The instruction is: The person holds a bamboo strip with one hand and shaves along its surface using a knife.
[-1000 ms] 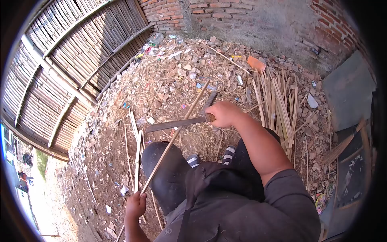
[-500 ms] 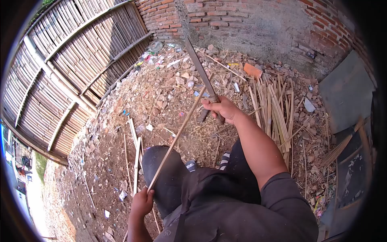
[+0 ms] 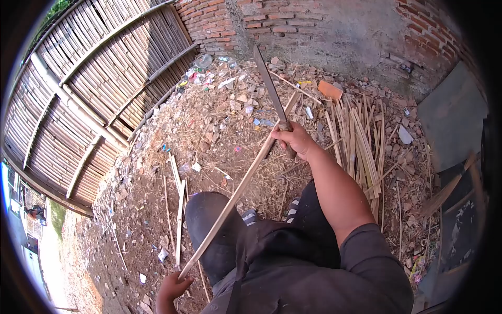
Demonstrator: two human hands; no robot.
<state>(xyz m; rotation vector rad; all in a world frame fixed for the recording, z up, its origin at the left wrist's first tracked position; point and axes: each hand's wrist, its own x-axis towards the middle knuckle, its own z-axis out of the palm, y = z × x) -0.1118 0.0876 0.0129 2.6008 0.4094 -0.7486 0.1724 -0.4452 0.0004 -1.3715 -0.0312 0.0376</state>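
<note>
A machete (image 3: 272,86) with a dark blade and a wooden handle is in my right hand (image 3: 294,140), its blade pointing up toward the brick wall. Its blade crosses near the far end of a long pale bamboo strip (image 3: 238,192). That strip slants from beside my right hand, over my knee, down to my left hand (image 3: 177,285), whose fingers are closed on its near end. The strip's broad, light face shows.
Cut bamboo strips (image 3: 361,141) lie in a pile at the right, and a few more (image 3: 179,220) at the left. Rubble covers the ground. A bamboo fence (image 3: 104,78), a brick wall (image 3: 334,42) and a grey sheet (image 3: 452,118) stand around.
The bamboo strip has turned to show a wider face. My left hand has moved down and left with its near end. The machete has shifted slightly right.
</note>
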